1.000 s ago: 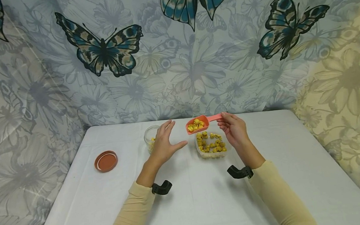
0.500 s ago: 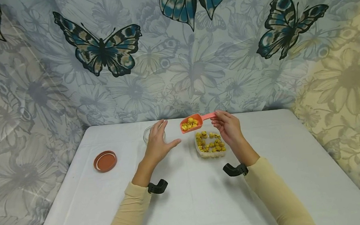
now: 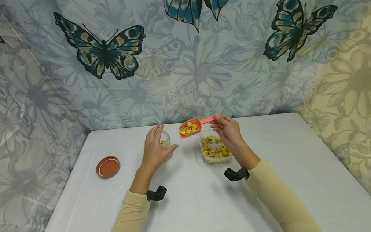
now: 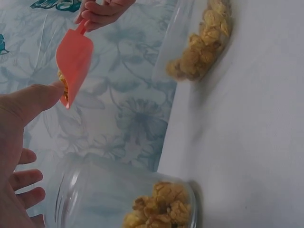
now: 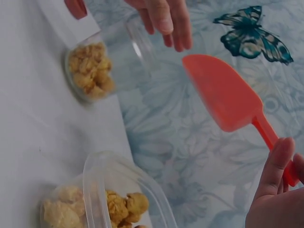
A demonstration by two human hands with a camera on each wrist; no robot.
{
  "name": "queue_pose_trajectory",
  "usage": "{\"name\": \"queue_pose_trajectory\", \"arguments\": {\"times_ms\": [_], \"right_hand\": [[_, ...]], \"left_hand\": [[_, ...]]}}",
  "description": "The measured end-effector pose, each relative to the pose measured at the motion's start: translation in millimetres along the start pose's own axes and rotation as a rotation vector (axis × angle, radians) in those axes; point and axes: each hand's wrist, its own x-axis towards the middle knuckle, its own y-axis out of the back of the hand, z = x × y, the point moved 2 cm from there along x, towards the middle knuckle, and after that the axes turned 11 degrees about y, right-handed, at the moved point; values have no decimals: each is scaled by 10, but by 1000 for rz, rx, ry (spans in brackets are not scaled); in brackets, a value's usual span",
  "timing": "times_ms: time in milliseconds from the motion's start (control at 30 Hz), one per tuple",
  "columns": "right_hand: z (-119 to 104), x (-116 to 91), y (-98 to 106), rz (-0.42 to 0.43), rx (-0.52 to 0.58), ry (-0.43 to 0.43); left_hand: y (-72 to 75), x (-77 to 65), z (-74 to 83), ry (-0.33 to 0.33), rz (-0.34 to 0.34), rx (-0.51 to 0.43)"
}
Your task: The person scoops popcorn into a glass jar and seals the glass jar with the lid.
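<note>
My right hand (image 3: 227, 127) pinches the handle of a coral-red scoop (image 5: 225, 95). Caramel popcorn (image 3: 189, 128) fills the scoop, which is raised above the table between the two containers. My left hand (image 3: 153, 146) has its fingers spread and its thumb apart, close by the rim of a clear glass jar (image 4: 90, 190). Popcorn pieces lie at the jar's bottom, and the hand partly hides the jar in the head view. Below my right hand stands a clear plastic tub (image 3: 218, 160), with more popcorn in it.
A round brown lid (image 3: 108, 167) lies on the white-covered table (image 3: 194, 211), left of the jar. Behind the table's far edge hangs a cloth backdrop (image 3: 202, 77) printed with butterflies and flowers.
My right hand has carried the filled scoop to the left, away from over the tub and toward the jar. My left hand has also shifted left, uncovering the jar's right side.
</note>
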Motion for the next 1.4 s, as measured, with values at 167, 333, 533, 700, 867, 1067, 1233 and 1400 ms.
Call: {"name": "queue_pose_trajectory", "arguments": {"times_ms": [167, 333, 533, 700, 867, 1067, 1233, 1400], "right_hand": [[51, 13, -66, -17, 14, -11], [100, 14, -112, -34, -5, -21], [154, -10, -161, -21, -39, -48], [204, -17, -200, -11, -68, -56], [256, -5, -234, 1, -57, -63], [302, -14, -258, 3, -55, -77], [346, -9, -267, 20, -80, -83], [372, -7, -286, 15, -93, -77]], "left_hand": [[41, -1, -69, 34, -2, -28], [51, 7, -149, 79, -14, -19], [47, 6, -246, 152, -31, -39], [40, 8, -311, 226, -63, -78], [25, 34, -386, 288, -89, -159], [4, 38, -470, 313, -98, -219], [-34, 33, -541, 339, -118, -243], [-66, 36, -588, 380, -144, -269]]}}
